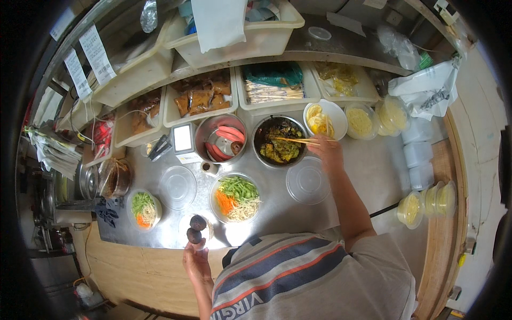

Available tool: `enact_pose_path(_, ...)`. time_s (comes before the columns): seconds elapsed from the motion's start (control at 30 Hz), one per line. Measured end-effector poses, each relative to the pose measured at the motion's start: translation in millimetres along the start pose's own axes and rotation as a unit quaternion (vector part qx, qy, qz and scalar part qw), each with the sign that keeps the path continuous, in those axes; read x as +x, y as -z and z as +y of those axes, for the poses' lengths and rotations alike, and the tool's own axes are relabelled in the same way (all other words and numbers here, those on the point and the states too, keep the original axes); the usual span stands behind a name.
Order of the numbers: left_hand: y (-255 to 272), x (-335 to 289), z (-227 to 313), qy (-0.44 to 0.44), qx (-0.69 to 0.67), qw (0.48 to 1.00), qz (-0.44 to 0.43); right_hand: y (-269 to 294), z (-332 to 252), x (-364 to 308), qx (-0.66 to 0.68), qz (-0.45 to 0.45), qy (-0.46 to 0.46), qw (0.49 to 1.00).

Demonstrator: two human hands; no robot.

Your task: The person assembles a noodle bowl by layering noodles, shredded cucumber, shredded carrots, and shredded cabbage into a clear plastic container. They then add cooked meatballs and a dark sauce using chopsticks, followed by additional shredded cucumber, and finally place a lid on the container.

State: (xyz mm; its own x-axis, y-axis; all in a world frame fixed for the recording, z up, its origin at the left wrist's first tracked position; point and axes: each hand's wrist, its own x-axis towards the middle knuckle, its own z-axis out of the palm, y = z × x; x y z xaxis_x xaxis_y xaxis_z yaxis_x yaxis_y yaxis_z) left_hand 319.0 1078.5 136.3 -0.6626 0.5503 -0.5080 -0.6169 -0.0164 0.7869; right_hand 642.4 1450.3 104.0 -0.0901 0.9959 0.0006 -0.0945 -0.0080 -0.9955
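Note:
My left hand (197, 263) is raised near the counter's front edge, its fingers closed round two dark brown, egg-like pieces (195, 229). A pale round container partly shows behind them. In my right hand (327, 151) are wooden chopsticks (296, 140), their tips over the dark leafy greens in a metal pot (257, 150). Beside that hand is a white bowl (341, 118) with yellow pieces and a stick in it. Between my arms sits a round clear bowl (257, 213) of shredded green vegetable, carrot and pale sprouts.
A second metal pot (201, 127) holds sausages and a brown egg. Clear lids (177, 188) lie on the steel counter, near a smaller vegetable bowl (155, 217). Noodle tubs (360, 121) stand at the right. Bins (277, 104) line the back, beneath a shelf.

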Motion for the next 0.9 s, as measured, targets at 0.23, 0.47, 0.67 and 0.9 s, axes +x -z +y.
enact_pose_path(0.23,1.1,7.3,-3.3,0.02,0.048,0.999,-0.002,-3.0,-23.1,-10.4,0.202,0.076,-0.11,0.97)
enact_pose_path(0.47,-3.2,7.0,-2.0,0.0,-0.002,0.999,-0.033,-2.6,-26.8,-25.8,0.262,0.015,-0.116,0.958)
enact_pose_path(0.67,-6.6,0.1,4.3,-0.008,-0.005,1.0,-0.021,-38.4,-45.5,-53.5,0.273,0.025,-0.217,0.937)
enact_pose_path(0.9,-6.4,-2.3,5.9,-0.01,-0.017,1.0,-0.008,-57.1,-41.6,-79.5,0.259,-0.053,-0.266,0.927)
